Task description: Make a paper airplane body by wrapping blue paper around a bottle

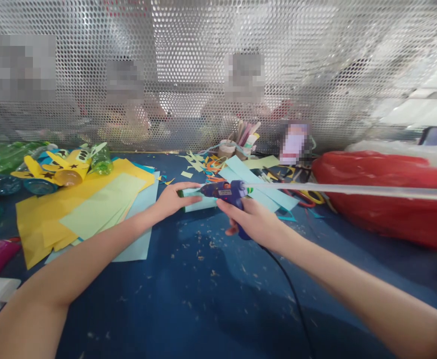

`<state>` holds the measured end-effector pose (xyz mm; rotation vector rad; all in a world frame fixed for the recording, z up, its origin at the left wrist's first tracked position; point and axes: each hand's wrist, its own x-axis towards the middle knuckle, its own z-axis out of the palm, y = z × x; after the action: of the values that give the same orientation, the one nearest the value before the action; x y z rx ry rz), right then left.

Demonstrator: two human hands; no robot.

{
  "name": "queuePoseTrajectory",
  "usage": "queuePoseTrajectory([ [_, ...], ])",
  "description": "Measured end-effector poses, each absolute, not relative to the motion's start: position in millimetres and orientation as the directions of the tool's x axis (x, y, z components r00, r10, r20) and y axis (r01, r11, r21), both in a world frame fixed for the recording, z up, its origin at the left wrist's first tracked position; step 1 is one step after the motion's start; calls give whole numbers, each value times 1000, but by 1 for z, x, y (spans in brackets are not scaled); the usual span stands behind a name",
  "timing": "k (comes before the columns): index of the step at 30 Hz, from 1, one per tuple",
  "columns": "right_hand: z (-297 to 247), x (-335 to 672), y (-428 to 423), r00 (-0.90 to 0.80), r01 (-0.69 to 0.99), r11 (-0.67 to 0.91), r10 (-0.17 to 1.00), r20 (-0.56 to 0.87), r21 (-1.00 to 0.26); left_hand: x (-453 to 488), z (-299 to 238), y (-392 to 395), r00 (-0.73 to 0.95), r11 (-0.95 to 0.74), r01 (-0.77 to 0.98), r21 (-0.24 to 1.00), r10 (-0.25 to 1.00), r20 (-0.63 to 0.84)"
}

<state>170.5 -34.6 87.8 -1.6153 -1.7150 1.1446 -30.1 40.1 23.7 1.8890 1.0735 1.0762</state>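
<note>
My right hand (254, 219) is wrapped round the handle of a blue hot glue gun (224, 190). A long translucent glue stick (338, 189) sticks out of its back toward the right. The gun's nozzle points left, over a light blue paper piece (199, 203) with a dark green edge at its left end. My left hand (171, 202) pinches that piece between thumb and fingers at its left end. Whether the nozzle touches the paper I cannot tell. A black cord (293, 289) runs down from the gun's handle.
Yellow, pale green and blue paper sheets (99, 204) lie left, with cut yellow shapes (69, 167) and green plastic bottles (12, 154) behind. Scraps (211, 164), scissors (301, 199), cups of sticks (228, 148) and a phone (295, 142) stand or lie behind. A red plastic bag (383, 194) bulges right.
</note>
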Motion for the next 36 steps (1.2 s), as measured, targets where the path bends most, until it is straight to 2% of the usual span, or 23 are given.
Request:
queuePoseTrajectory([
  [7, 92, 156, -34, -217, 490, -71, 955, -200, -869, -31, 17, 47, 349, -450, 217, 866, 864, 362],
  [13, 92, 157, -31, -220, 492, -72, 954, -204, -868, -30, 20, 45, 335, -431, 237, 870, 877, 344],
  [17, 91, 169, -31, -157, 506, -105, 965, -211, -856, -30, 21, 43, 299, -396, 315, 862, 904, 306],
  [26, 90, 206, -31, 46, 623, -154, 986, -160, -767, -31, 25, 39, 308, -375, 363, 853, 912, 270],
  [29, 83, 220, -28, 96, 552, -153, 988, -120, -820, -31, 24, 39, 303, -379, 358, 853, 912, 278],
  [36, 80, 242, -38, 84, 182, -94, 993, -79, -979, -31, 22, 41, 289, -360, 341, 869, 919, 267],
])
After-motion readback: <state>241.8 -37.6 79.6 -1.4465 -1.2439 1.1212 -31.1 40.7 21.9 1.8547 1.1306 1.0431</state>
